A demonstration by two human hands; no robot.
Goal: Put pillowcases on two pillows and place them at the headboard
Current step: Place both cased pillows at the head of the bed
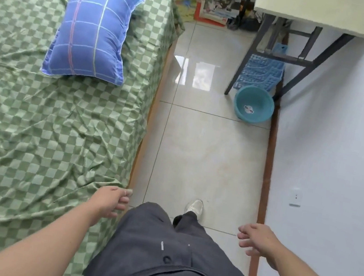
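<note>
1 pillow, plump and rectangular in a blue case crossed by pink and pale grid lines, lies on the far part of a bed covered in a wrinkled green-and-white checked sheet. The person stands beside the bed on glossy floor tiles. The left hand hangs at the sheet's edge, fingers loosely curled, holding nothing; the right hand is spread over the floor. 1 round teal plastic basin sits near a metal-legged table, beside blue perforated baskets.
</note>
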